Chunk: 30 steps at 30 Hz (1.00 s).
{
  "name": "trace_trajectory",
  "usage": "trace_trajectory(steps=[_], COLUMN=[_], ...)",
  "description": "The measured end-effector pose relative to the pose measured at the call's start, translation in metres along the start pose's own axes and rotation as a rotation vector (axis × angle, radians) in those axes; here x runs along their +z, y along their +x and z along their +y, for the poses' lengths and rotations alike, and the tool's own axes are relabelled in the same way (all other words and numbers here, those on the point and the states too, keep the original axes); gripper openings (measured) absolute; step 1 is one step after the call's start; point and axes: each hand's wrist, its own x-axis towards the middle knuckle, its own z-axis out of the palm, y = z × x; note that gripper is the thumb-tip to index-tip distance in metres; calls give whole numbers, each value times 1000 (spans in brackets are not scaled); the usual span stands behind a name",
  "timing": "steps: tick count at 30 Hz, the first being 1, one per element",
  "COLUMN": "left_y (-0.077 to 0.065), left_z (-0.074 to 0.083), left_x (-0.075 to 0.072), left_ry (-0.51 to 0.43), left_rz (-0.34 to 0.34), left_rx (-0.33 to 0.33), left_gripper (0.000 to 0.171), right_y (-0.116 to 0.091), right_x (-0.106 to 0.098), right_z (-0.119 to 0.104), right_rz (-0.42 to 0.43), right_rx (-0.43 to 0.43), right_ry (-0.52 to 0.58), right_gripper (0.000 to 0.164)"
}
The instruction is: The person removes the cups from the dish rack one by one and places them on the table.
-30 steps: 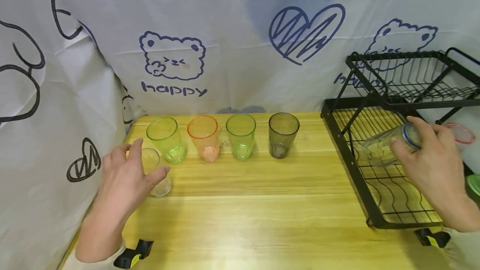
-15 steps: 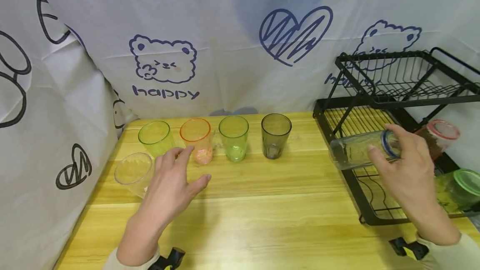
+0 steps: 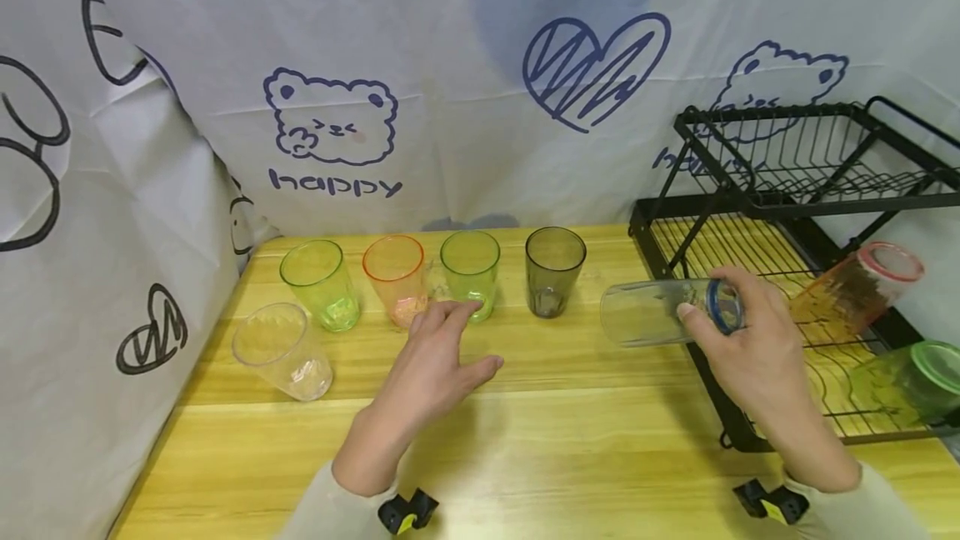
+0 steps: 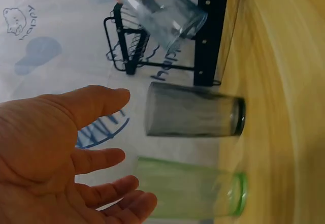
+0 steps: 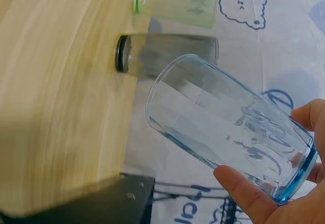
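My right hand grips a clear glass with a blue base by its base end. The glass lies sideways in the air, its mouth to the left, partly over the rack's left edge. My left hand hovers above the table with nothing in it, fingers apart. Behind its fingertips stands a green glass. A dark grey glass stands upright between the two hands, farther back. In the left wrist view, the left palm faces the grey and green glasses without touching them.
Left of these stand an orange glass, a yellow-green glass and, nearer, a clear glass. A two-tier black rack at right holds a red-based glass and a green-based glass, both tilted.
My right hand has carried the blue-based glass leftward out of the rack. My left hand has moved right, away from the clear glass, which stays standing on the table.
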Motion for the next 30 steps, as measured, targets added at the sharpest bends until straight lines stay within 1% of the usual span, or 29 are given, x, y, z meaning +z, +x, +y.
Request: trace_trajectory(steps=[4,8,12,15,19,22,25,28,30], left_y=[6,11,14,16,19,20,21,20,20], left_z=[2,4,5,3,0,-2,-4,-6,-7], left_x=[12,21,27,31,36,38,39,40,40], left_ry=[-58,-106,-150,-202,-261,-292,-346,-403,-436], left_rz=[-57,-106,-129,-148,-165,-169,-180,-192,-196], left_rx=[2,-1,15,32,54,65,81,93,91], left_gripper=[77,80,84,89,96,98,97,93,91], right_y=[-4,-8,-12,-15,-18,-19,-20,-20,-21], right_x=[10,20,28,34,41,44,49,55,59], right_z=[-6,-13,-19,-24,-28,-31,-34,-37,-38], right_rz=[-19,-44,-85,-118,-170,-228,-284,-306,-317], right_rx=[-22,-26,-18,-9,23,74,146,221,272], right_ry=[37,83,138,176,224,313,472,616,686], right_gripper=[46,45,43,43,43,42,41,38,34])
